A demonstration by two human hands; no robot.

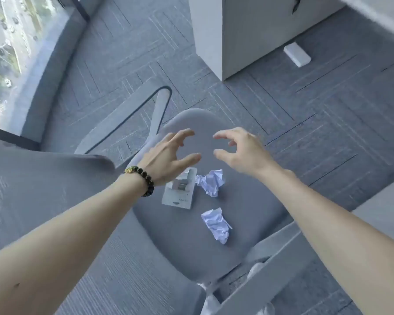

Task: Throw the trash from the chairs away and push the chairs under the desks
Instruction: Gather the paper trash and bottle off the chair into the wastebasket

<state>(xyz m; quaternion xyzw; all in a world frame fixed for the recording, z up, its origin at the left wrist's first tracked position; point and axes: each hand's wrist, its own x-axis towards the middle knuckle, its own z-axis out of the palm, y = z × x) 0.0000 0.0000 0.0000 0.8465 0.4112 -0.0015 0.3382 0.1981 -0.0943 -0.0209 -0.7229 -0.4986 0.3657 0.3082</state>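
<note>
I see a matt grey cloth chair seat (191, 242), crumpled white paper balls (210, 181), a smooth cardboard packet (179, 194), and ribbed carpet (305, 105).

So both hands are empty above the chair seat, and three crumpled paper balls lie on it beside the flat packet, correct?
Not quite. The head view shows two crumpled paper balls on the chair seat, not three: one beside the flat packet, one nearer the person. The left hand and right hand are indeed empty above it.

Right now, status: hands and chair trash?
Left hand, right hand open, empty, over seat. Far wad, near wad, packet on seat. Nothing blocking.
</note>
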